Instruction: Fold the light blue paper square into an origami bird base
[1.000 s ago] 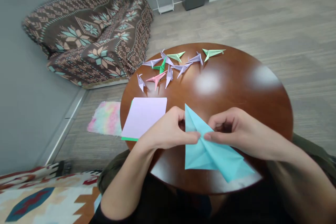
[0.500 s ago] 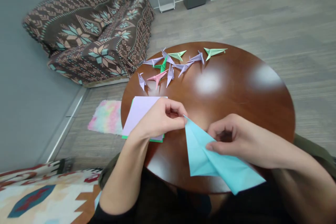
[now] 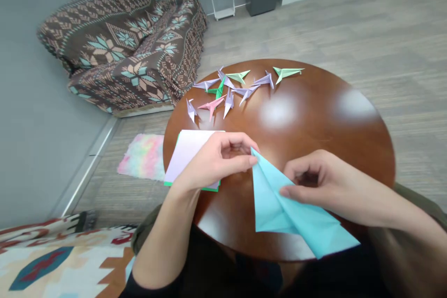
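Note:
A light blue folded paper [image 3: 279, 205] lies on the near part of a round brown table [image 3: 314, 116], one corner hanging past the front edge. My left hand [image 3: 216, 160] pinches the paper's upper tip between thumb and fingers. My right hand [image 3: 317, 184] presses down on the paper's middle with curled fingers, the fingertip on a fold line. A stack of square sheets [image 3: 186, 149], lilac on top and green beneath, lies partly under my left hand.
Several small folded paper figures [image 3: 230, 86] in lilac, green and pink lie at the table's far left. A patterned sofa [image 3: 122, 51] stands at the back left. A pastel cloth [image 3: 141, 156] and a patterned rug [image 3: 52, 260] lie on the floor.
My left hand moved from the paper's middle fold up to its top tip and now pinches it. The blue paper shifted slightly right and toward me. The right hand stayed on the fold.

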`<state>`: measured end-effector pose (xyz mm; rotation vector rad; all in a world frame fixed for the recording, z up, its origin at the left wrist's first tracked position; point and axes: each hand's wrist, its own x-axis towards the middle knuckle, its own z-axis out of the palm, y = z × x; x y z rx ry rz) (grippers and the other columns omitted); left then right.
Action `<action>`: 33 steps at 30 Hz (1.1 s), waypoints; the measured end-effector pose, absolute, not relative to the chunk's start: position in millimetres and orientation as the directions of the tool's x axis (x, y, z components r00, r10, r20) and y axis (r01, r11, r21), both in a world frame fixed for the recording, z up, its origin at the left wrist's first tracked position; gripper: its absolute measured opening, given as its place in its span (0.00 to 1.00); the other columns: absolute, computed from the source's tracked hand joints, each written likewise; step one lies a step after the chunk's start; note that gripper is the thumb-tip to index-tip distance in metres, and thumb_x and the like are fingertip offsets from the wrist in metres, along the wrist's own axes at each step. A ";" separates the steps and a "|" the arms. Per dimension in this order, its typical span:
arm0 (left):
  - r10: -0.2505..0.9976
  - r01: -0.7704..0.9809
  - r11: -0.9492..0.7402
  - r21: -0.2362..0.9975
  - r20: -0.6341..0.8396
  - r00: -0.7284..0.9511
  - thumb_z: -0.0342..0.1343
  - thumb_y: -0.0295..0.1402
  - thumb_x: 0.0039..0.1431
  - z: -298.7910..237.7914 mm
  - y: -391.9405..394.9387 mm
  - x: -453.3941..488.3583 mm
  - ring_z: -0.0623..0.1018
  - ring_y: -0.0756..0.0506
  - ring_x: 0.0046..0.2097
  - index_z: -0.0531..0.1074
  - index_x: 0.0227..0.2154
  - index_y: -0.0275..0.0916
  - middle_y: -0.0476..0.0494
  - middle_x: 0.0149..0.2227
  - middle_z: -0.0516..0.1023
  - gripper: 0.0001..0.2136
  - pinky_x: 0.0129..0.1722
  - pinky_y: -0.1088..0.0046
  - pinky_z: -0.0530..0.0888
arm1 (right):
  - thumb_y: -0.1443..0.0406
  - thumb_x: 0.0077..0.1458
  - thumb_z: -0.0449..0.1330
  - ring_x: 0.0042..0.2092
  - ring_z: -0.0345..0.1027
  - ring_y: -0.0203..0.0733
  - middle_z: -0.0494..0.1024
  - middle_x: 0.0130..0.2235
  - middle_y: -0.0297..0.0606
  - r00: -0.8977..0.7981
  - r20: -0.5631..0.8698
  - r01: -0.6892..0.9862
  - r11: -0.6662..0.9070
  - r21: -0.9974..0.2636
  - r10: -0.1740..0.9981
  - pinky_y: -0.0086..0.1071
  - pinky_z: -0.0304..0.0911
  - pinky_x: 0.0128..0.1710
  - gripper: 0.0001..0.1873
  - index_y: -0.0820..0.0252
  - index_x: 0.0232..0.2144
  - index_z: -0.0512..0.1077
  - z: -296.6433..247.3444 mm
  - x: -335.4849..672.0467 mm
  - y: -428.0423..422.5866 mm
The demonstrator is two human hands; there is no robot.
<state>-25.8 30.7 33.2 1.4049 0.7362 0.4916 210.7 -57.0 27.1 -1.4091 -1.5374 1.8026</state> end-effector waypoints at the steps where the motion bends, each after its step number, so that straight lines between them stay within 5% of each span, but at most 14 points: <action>1: 0.714 0.131 0.117 0.985 -0.175 0.678 0.71 0.32 0.51 34.4 28.2 -23.1 0.74 0.52 0.29 0.79 0.32 0.34 0.49 0.27 0.78 0.09 0.30 0.78 0.69 | 0.55 0.56 0.68 0.27 0.52 0.33 0.61 0.23 0.28 -0.421 -0.432 0.306 -0.324 -0.895 0.797 0.30 0.47 0.25 0.19 0.61 0.23 0.70 27.4 210.4 -57.1; 12: 0.792 0.216 0.088 0.972 -0.200 0.576 0.65 0.26 0.46 38.6 28.2 -19.3 0.72 0.52 0.23 0.78 0.25 0.34 0.50 0.20 0.75 0.02 0.25 0.78 0.68 | 0.55 0.57 0.67 0.26 0.53 0.33 0.62 0.23 0.28 -0.423 -0.435 0.331 -0.311 -0.891 0.795 0.29 0.48 0.25 0.17 0.61 0.25 0.72 27.3 210.8 -58.7; 18: 0.852 0.062 0.051 0.997 -0.076 0.518 0.64 0.30 0.55 30.3 36.0 -28.1 0.75 0.51 0.27 0.79 0.27 0.34 0.46 0.27 0.80 0.04 0.29 0.77 0.71 | 0.55 0.58 0.65 0.26 0.53 0.34 0.62 0.23 0.29 -0.402 -0.424 0.350 -0.291 -0.890 0.812 0.29 0.48 0.25 0.18 0.61 0.24 0.71 28.3 208.8 -58.0; 25: 0.705 0.165 0.155 0.974 -0.226 0.673 0.74 0.29 0.50 33.6 21.1 -14.4 0.75 0.53 0.29 0.79 0.29 0.34 0.50 0.26 0.79 0.08 0.31 0.80 0.72 | 0.54 0.55 0.64 0.25 0.54 0.34 0.63 0.23 0.30 -0.273 -0.404 0.410 -0.274 -0.870 0.873 0.28 0.50 0.23 0.17 0.60 0.23 0.71 33.0 204.8 -60.2; 33: 0.733 0.090 0.224 0.970 -0.229 0.641 0.74 0.30 0.50 30.1 14.8 -8.4 0.77 0.52 0.29 0.81 0.29 0.35 0.50 0.27 0.81 0.08 0.31 0.80 0.73 | 0.55 0.56 0.65 0.25 0.57 0.34 0.69 0.23 0.32 -0.240 -0.337 0.343 -0.245 -0.907 0.910 0.27 0.52 0.22 0.15 0.60 0.26 0.77 34.7 204.7 -61.3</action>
